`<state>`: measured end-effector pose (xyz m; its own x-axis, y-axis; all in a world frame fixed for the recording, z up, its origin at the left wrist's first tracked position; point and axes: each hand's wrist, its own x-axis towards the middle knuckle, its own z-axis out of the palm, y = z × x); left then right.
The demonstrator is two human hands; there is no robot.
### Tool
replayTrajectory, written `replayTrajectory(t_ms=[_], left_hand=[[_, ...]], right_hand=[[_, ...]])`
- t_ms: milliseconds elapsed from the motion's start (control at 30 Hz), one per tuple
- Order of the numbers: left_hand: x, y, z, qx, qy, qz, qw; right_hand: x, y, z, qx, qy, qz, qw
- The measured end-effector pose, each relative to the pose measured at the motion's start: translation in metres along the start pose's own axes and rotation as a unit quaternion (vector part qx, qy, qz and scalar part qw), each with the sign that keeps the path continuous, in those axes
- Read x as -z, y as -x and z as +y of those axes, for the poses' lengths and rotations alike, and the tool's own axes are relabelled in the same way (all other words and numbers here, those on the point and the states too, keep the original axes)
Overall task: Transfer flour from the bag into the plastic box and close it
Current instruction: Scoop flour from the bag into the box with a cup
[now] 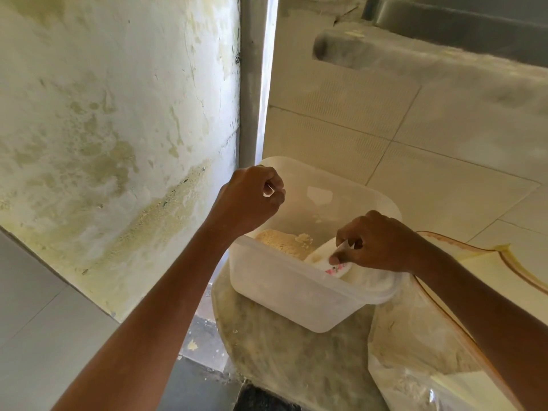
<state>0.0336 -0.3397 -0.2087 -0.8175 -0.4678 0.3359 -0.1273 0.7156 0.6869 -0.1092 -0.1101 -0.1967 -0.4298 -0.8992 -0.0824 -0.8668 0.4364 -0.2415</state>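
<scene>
A translucent plastic box [284, 295] stands open on a flour-dusted round surface [281, 351], with a heap of yellowish flour [281, 240] inside at its near left. My right hand [376, 241] grips a white cup [329, 262] with a pink flower print, tipped inside the box over the flour. My left hand [252, 197] hovers over the box's left rim with fingers curled, holding nothing that I can see. The clear flour bag [415, 345] lies at the lower right, partly under my right forearm. No lid is in view.
A stained, peeling wall [103, 129] stands close on the left, with a grey post [252, 84] behind the box. Pale tiled floor [430, 129] spreads to the right. A yellow mat with a brown border [504, 262] lies by the bag.
</scene>
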Motion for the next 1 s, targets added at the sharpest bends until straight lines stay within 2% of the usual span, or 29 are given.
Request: replayTrajectory(t_ms=[533, 700, 767, 900, 1000], left_hand=[[0.0001, -0.0005, 0.0004, -0.001, -0.014, 0.004, 1.0], [0.0006, 0.0006, 0.0019, -0.001, -0.009, 0.0, 1.0], [0.0009, 0.0007, 0.002, 0.0, -0.008, 0.002, 1.0], [0.002, 0.0023, 0.0041, 0.004, -0.011, 0.006, 1.0], [0.0023, 0.0046, 0.0071, 0.002, -0.013, 0.006, 1.0]], right_hand=[[0.0004, -0.0009, -0.0015, -0.003, 0.04, -0.031, 0.999], [-0.0013, -0.0024, -0.0021, 0.013, 0.077, -0.091, 0.993], [-0.0014, -0.0031, 0.0003, 0.006, 0.046, -0.07, 0.996], [-0.0034, -0.0022, 0.0004, -0.002, 0.076, -0.041, 0.996], [-0.0027, 0.0004, -0.0014, 0.005, 0.053, -0.019, 0.998]])
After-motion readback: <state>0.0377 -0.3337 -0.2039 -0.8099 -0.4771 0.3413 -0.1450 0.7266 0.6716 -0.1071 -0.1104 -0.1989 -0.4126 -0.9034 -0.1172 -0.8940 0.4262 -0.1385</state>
